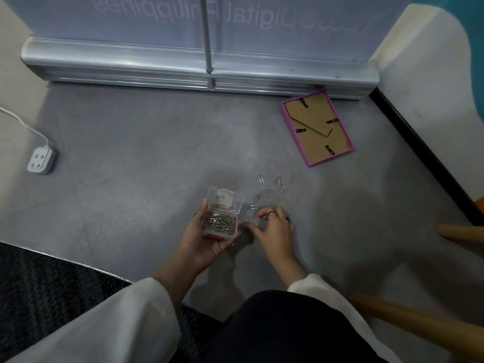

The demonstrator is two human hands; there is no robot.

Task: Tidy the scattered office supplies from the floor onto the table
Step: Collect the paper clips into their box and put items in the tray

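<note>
Cradling a small clear plastic box (221, 221) of paper clips, lid flipped up, the left hand (203, 238) has its fingers and thumb wrapped round the box just above the grey floor (136, 158). The right hand (275, 229) reaches down beside it, fingers curled over loose paper clips (272, 187) scattered on the floor; I cannot tell whether it grips one. A purple picture frame (317, 128) lies face down farther off.

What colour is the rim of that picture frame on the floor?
Purple-pink, seen in the head view: frame.
</note>
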